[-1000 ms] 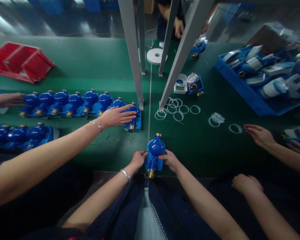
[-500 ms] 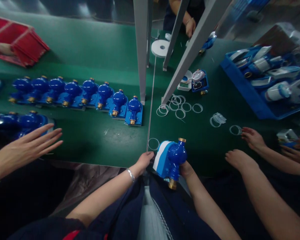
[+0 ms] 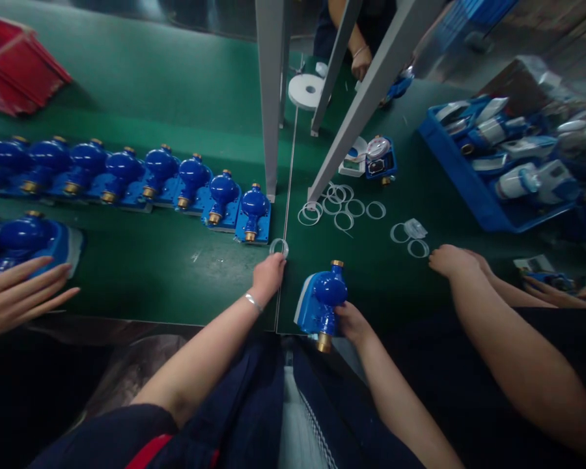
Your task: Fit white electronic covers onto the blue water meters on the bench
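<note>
My right hand (image 3: pixel 351 321) grips a blue water meter body (image 3: pixel 322 301) with brass ends, tilted on its side at the near edge of the green table (image 3: pixel 166 260). My left hand (image 3: pixel 268 273), with a bracelet on the wrist, is closed on a clear ring (image 3: pixel 279 246) lying just beyond its fingertips on the table. A row of several blue meter bodies (image 3: pixel 127 176) stands to the left.
Several loose clear rings (image 3: pixel 342 208) lie beyond the meter. A blue crate of parts (image 3: pixel 469 185) sits at right, a red crate (image 3: pixel 14 62) far left. Grey frame posts (image 3: pixel 271 98) rise mid-table. Other people's hands (image 3: pixel 19 293), (image 3: pixel 452 260) reach in from both sides.
I tipped the meter from upright onto its side and my left hand let go of it, moving forward to a ring. The person's hand at left withdrew toward the near edge.
</note>
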Available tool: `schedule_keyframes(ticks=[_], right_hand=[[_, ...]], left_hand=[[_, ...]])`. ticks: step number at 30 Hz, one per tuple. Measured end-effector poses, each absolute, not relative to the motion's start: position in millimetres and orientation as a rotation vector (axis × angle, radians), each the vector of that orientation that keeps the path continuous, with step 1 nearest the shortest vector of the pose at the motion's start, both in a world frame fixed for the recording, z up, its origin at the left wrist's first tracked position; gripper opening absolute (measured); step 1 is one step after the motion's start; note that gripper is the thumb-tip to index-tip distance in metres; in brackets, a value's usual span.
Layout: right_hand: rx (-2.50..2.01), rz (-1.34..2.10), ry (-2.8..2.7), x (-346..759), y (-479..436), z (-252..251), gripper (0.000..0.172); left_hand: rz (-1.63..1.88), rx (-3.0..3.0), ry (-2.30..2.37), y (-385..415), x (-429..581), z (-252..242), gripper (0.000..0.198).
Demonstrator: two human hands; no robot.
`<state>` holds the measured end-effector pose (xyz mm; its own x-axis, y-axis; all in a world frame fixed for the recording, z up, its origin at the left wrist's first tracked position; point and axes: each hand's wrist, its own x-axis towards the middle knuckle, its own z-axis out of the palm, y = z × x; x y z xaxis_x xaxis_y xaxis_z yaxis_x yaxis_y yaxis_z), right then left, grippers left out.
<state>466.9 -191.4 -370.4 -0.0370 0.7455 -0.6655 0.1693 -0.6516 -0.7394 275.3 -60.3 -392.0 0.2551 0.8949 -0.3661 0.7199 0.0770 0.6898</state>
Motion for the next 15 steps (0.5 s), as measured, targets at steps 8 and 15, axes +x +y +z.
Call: schedule_keyframes(ticks=[8,15], right_hand=[[-1.800,1.945,-0.578,389.2,-128.8,-388.4,0.046],[-1.617,1.937,-0.905,341.1,-105.6,-337.9,0.032]], left_hand=[[0.712,1.880,1.529,-68.3,232.9,-342.1,0.031],[0.763,2.099,1.637,-95.6,180.8,-379.1,0.027]])
